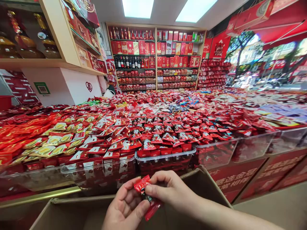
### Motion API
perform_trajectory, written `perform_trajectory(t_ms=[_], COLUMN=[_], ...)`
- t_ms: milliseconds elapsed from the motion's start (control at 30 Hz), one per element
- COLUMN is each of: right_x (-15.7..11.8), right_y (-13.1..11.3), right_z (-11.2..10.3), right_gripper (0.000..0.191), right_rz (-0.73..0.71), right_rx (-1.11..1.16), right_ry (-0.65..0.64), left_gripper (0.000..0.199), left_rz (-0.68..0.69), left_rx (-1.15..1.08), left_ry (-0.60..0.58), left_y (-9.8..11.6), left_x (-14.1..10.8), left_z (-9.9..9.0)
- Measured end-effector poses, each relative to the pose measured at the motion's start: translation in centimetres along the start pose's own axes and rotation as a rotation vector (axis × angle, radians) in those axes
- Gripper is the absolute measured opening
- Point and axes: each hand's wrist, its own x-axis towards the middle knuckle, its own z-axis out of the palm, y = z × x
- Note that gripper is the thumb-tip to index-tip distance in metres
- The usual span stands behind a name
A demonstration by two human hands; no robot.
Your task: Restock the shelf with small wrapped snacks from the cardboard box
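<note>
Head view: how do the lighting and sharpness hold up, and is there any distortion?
In the head view, the ceiling lights are blown out to white and the street scene looks washed out; same view, stretched, soft edges, as in the purple packets; same view, the left hand, right hand and red wrapped piece read fairly clearly.

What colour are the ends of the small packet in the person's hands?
The small packet has red ends, seen best in the head view.

1 head-worn view, facing forward-down, close above red packet (pixel 149 198)
</note>
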Motion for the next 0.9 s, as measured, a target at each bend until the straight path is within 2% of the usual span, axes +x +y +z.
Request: perform_trajectory(t_ms=[300, 400, 533, 633, 733, 833, 900], right_x=[-0.4, -0.5, -0.6, -0.9, -1.5, -2.1, -2.6], right_y=[-0.3, -0.1, 0.3, 0.4, 0.1, -0.1, -0.2], right_z=[-0.1, -0.1, -0.1, -0.1, -0.2, -0.4, -0.4], right_gripper=[0.049, 0.046, 0.044, 0.023, 0.002, 0.011, 0.012], right_rz=[0.084, 0.068, 0.045, -0.157, -0.545, -0.882, -0.977], right_rx=[0.159, 0.194, 0.22, -0.061, -0.488, -0.853, -1.004], right_ry=[-0.092, -0.069, -0.117, -0.066, -0.005, -0.023, -0.067], left_gripper=[0.047, 0.042, 0.035, 0.03, 0.034, 0.047, 0.053], left_rz=[-0.131, -0.169, -0.19, -0.173, -0.165, -0.204, -0.213], left_rx=[-0.029, -0.077, -0.136, -0.129, -0.112, -0.143, -0.17], left_ry=[0.021, 0.027, -0.017, -0.013, 0.016, -0.05, -0.072], left_y=[0.5, 0.5, 0.4, 0.0, -0.2, -0.1, 0.0], left_x=[-0.3, -0.4, -0.4, -0.3, -0.4, -0.8, -1.0], left_z=[0.0, -0.3, -1.0, -1.5, -1.6, -1.4, -1.3])
